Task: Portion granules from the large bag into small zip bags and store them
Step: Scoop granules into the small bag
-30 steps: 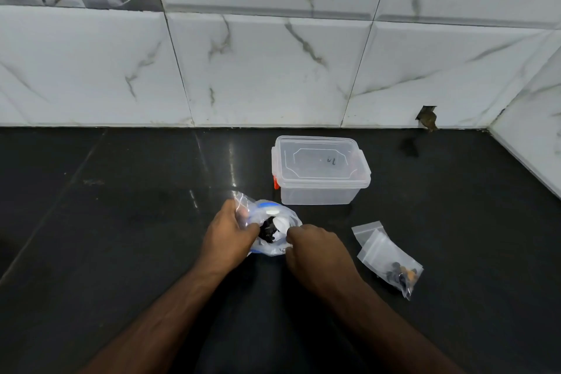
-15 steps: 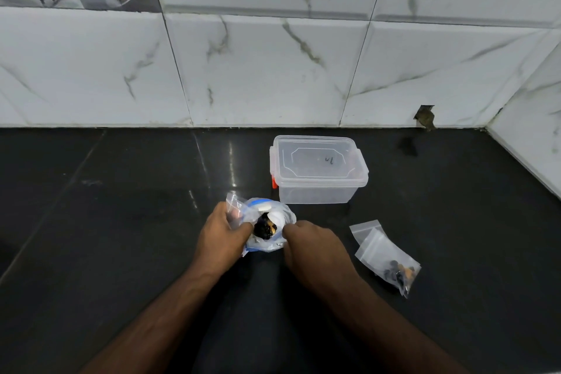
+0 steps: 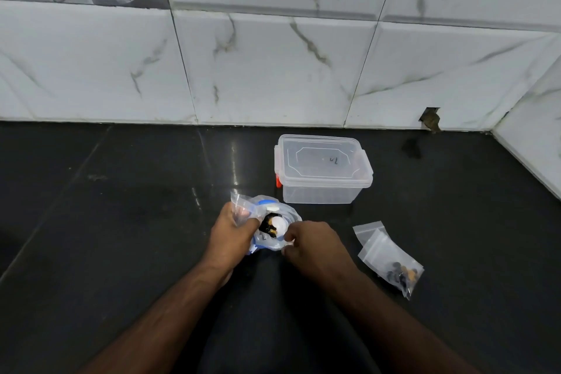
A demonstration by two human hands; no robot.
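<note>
**Both hands grip the large bag at its mouth**

The left hand (image 3: 231,234) has its grip closed on the left edge of the large bag (image 3: 273,226), fingers curled round a gathered fold of clear plastic that sticks up above the knuckles. The right hand (image 3: 312,241) pinches the bag's right edge between thumb and curled fingers, so the mouth is held apart between the two hands. Dark and orange-brown granules (image 3: 268,226) show inside the opening. The bag sits on the black counter (image 3: 121,222), just in front of a clear lidded container (image 3: 323,168) with an orange latch on its left side. To the right of the right hand, apart from it, small zip bags (image 3: 385,255) lie flat on the counter; the upper one holds a few granules in its lower corner. Marbled white wall tiles (image 3: 273,70) rise behind the counter.
</note>
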